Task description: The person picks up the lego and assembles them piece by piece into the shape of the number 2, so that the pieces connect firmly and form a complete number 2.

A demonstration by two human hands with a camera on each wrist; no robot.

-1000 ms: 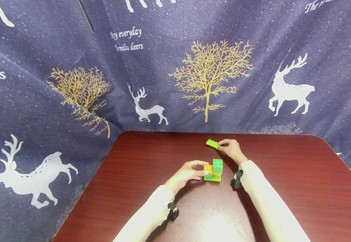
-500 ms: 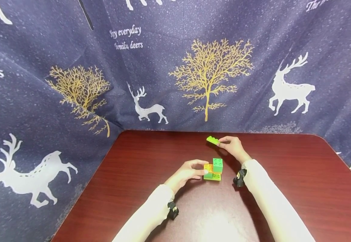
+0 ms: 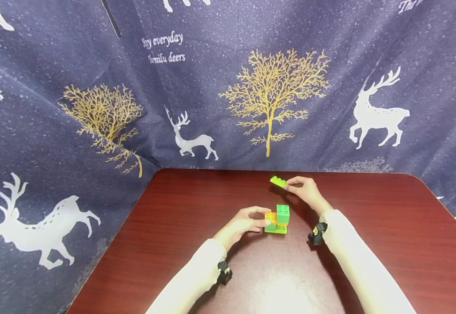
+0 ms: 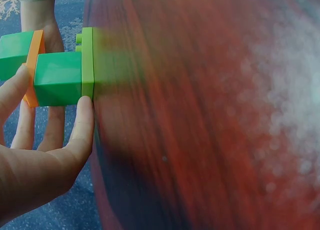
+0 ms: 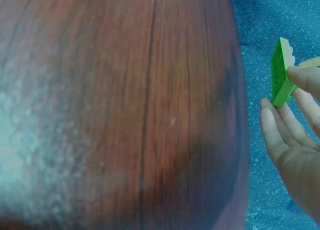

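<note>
My left hand (image 3: pixel 240 226) grips the left side of a small stack of toy building bricks standing on the table. At its bottom is a flat lime plate (image 4: pixel 87 62), with a green brick (image 4: pixel 58 78) on one end. Across that lies an orange plate (image 4: pixel 34 68), and a second green brick (image 3: pixel 282 213) tops its right end. In the left wrist view the thumb is at the orange plate and a fingertip at the lime plate. Beyond the stack, my right hand (image 3: pixel 306 192) pinches another lime plate (image 3: pixel 278 182) by its right end. This plate is tilted, its hollow underside showing in the right wrist view.
The dark red wooden table (image 3: pixel 188 205) ends at a back edge just behind the right hand. A blue cloth (image 3: pixel 212 87) with deer and trees hangs behind and to the left. A black wrist camera (image 3: pixel 317 233) sits under the right sleeve.
My right hand has raised the loose lime plate off the table, tilted it, and shifted slightly right with it. The left hand and the stack have stayed in place.
</note>
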